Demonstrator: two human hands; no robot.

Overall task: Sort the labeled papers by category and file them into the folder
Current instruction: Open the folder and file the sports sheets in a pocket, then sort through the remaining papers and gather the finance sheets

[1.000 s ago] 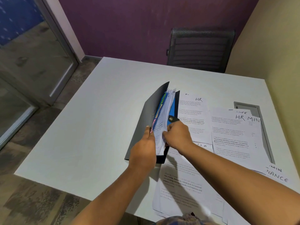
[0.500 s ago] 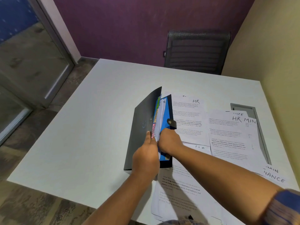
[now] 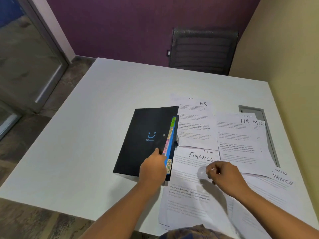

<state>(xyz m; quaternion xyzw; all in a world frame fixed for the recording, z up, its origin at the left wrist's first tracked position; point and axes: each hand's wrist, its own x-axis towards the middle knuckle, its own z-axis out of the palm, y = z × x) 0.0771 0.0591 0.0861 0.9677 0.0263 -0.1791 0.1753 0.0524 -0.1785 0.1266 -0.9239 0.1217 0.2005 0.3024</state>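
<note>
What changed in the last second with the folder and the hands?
The folder, held open on edge before, has been closed and lies flat on the table. The right hand let go of its papers and moved right, over the FINANCE sheet, holding nothing. The left hand stays on the folder, resting on its cover by the tabs. The loose sheets have not moved.
</note>
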